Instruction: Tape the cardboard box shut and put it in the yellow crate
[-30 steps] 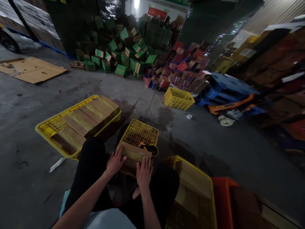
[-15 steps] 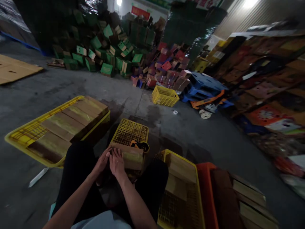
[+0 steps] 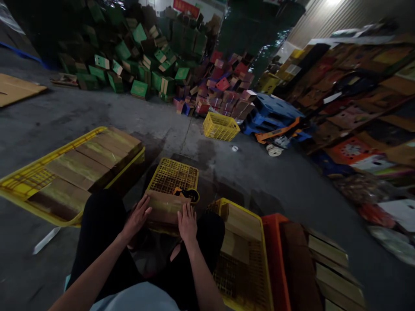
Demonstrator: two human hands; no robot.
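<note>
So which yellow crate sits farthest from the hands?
The lone yellow crate beside the blue pallets, far out across the floor; the other three sit close around the person's knees.

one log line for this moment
cardboard box: on yellow crate | left hand: open, at box's left end | right hand: flat on box top

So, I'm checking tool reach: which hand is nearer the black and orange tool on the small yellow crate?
Right. The right hand rests on the cardboard box, just short of the black and orange tool; the left hand is at the box's left end, farther away.
</note>
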